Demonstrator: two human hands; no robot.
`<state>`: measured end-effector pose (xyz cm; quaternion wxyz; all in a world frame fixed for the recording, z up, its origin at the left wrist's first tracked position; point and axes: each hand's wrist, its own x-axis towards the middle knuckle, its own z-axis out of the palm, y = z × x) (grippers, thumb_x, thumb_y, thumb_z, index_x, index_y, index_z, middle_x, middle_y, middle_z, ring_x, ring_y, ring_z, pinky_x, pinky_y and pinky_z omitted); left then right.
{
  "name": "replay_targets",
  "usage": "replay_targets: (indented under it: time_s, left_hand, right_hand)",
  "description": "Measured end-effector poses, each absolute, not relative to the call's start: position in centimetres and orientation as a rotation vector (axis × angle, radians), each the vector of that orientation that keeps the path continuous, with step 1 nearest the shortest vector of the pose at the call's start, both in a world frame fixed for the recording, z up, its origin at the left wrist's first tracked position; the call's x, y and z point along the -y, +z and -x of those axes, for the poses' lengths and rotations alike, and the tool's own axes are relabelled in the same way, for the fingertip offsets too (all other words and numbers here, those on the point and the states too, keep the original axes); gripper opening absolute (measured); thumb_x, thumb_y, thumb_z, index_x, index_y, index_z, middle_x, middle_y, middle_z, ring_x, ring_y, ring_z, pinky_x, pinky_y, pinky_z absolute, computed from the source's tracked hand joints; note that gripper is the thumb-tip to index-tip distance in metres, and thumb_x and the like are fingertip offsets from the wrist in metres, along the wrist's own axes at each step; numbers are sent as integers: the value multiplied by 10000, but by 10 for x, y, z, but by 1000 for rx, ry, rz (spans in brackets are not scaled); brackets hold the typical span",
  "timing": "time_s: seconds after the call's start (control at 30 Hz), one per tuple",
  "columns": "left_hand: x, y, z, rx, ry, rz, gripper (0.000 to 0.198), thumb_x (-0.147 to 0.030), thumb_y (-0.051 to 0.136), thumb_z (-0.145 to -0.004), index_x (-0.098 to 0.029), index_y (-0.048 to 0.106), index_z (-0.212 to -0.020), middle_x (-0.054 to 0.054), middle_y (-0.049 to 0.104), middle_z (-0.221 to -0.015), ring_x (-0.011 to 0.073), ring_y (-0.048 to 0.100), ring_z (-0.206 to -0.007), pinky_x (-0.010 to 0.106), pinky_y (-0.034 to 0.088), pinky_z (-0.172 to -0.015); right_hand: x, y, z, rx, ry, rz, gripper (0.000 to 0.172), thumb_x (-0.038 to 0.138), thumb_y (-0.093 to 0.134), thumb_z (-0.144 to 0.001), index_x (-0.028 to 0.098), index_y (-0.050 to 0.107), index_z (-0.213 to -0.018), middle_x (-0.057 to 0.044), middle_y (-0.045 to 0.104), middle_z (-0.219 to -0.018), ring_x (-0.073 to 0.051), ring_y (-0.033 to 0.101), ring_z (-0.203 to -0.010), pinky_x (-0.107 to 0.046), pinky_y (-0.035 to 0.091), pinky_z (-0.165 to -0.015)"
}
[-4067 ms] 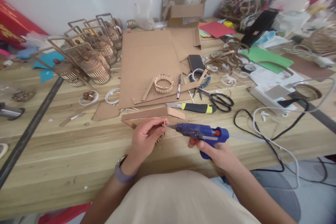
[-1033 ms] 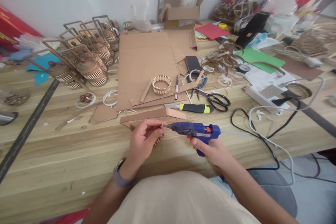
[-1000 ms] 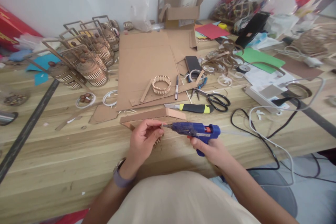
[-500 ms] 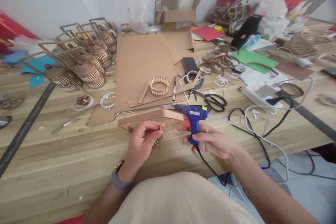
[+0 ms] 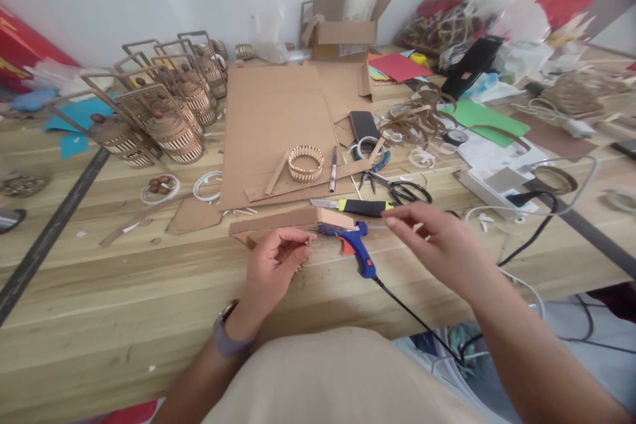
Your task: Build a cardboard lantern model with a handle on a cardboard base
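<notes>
And there was the left hand (image 5: 273,268), out over the table (image 5: 124,305), thumb and forefinger pinched on a small pale piece (image 5: 309,241), most of it covered by the fingertips! Beneath that hand a bit of something beaded (image 5: 298,269) peeked out, too hidden to make out fully. Just to the right lay the blue glue gun (image 5: 356,237), on its side on the wood, orange trigger (image 5: 346,248) facing left, nozzle (image 5: 325,230) right beside those left fingertips, black cable (image 5: 412,313) trailing off near and right. Then the right hand (image 5: 440,242), fingers loosely spread and stretched leftward, hung by the gun's back end; whether it touched the clear glue stick (image 5: 378,227) there, you couldn't tell! On the far side of the left hand sat a bent cardboard strip (image 5: 288,219), and beyond it the utility knife (image 5: 362,207), pointing left, with scissors (image 5: 410,192) just past its handle. Farther still, a slatted ring (image 5: 305,164) rested on the big cardboard sheet (image 5: 278,106), a marker (image 5: 333,169) close on its right, while lidded baskets (image 5: 173,136) crowded the far left
</notes>
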<state>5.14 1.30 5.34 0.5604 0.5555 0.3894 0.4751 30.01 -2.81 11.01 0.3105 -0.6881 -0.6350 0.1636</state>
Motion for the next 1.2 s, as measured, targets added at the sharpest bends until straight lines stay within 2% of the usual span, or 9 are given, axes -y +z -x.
replay_targets:
  time_s: [0.13,0.23,0.33,0.47,0.6,0.67,0.87,1.07,1.2]
  left_hand:
    - [-12,54,-51,-931,1079,-1278,145,-288,728,-807,-168,699,-884,62,755,-841,103,608,-582,193,483,-499]
    - [-11,55,-50,-950,1073,-1277,178,-295,728,-804,-172,716,-932,64,759,-858,131,656,-660,213,518,-562]
    - [-12,53,-50,-955,1074,-1314,206,-296,726,-802,-181,742,-972,71,769,-924,146,678,-710,224,540,-601]
    - [-13,50,-52,-978,1098,-1394,151,-275,726,-791,-203,771,-916,47,766,-859,162,688,-734,240,553,-644]
    - [-13,48,-55,-932,1080,-1363,160,-280,705,-810,-187,757,-929,44,763,-854,186,703,-783,278,570,-713]
    - [-12,50,-58,-908,1062,-1360,191,-283,687,-829,-179,748,-977,52,764,-901,195,707,-843,298,572,-769]
    - [-10,56,-61,-927,1111,-1362,108,-261,690,-820,-198,738,-893,28,756,-849,196,714,-842,295,570,-763]
    - [-8,52,-59,-942,1113,-1361,154,-323,705,-842,-190,742,-910,40,760,-861,192,707,-824,288,562,-748]
    - [-7,54,-60,-936,1126,-1337,194,-349,727,-827,-177,740,-914,41,758,-840,191,703,-810,290,560,-753]
  right_hand:
    - [29,153,-272,1834,135,1448,200,351,602,-930,280,721,-1075,-66,717,-1025,-195,662,-819,-331,532,-721]
    - [24,160,-251,1955,176,1369,232,331,600,-936,290,710,-1137,-71,710,-1085,-223,668,-936,-346,560,-782]
    - [17,150,-243,2001,324,1371,202,293,580,-941,274,730,-1074,-63,714,-991,-204,669,-882,-317,573,-752]
    - [12,133,-241,1932,417,1393,142,262,631,-895,256,754,-967,-57,675,-942,-173,651,-807,-285,551,-703]
    - [12,121,-237,1863,614,1415,151,214,658,-865,252,754,-974,-22,629,-830,-134,592,-687,-250,502,-631]
    - [12,117,-236,1829,681,1389,147,185,662,-850,242,745,-957,-10,625,-792,-136,583,-695,-249,490,-640]
    - [13,110,-235,1724,789,1324,131,202,649,-845,240,726,-945,-22,669,-844,-165,610,-766,-281,483,-653]
    - [13,110,-233,1714,835,1263,122,241,661,-860,226,735,-956,-42,695,-906,-168,642,-813,-285,502,-683]
    - [14,110,-232,1698,833,1219,130,282,675,-866,224,729,-969,-39,692,-870,-165,637,-777,-295,504,-686]
